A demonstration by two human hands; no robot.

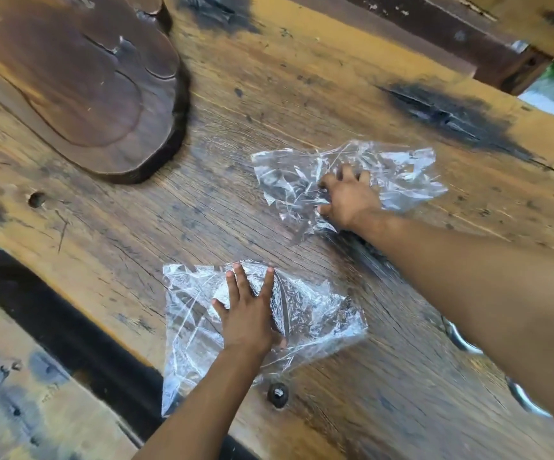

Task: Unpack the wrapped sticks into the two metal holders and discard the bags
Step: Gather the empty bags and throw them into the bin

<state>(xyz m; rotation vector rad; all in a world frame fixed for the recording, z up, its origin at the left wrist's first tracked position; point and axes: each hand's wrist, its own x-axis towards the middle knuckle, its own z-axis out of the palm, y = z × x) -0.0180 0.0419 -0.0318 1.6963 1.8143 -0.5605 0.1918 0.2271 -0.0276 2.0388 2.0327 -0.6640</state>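
Two crumpled clear plastic bags lie on a worn wooden table point(269, 94). The near bag point(315, 317) is under my left hand point(249, 310), whose fingers are spread flat on it. The far bag point(391, 174) is under my right hand point(348, 197), whose fingers are curled into the plastic. Both bags look empty. No sticks show. Two curved shiny metal edges point(461, 336) peek out under my right forearm at the right; I cannot tell whether they are the holders.
A dark carved wooden slab point(79, 81) lies at the upper left. A dark knot or bolt head point(278, 394) sits near my left wrist. A dark gap point(69, 330) separates the table from a plank at the lower left.
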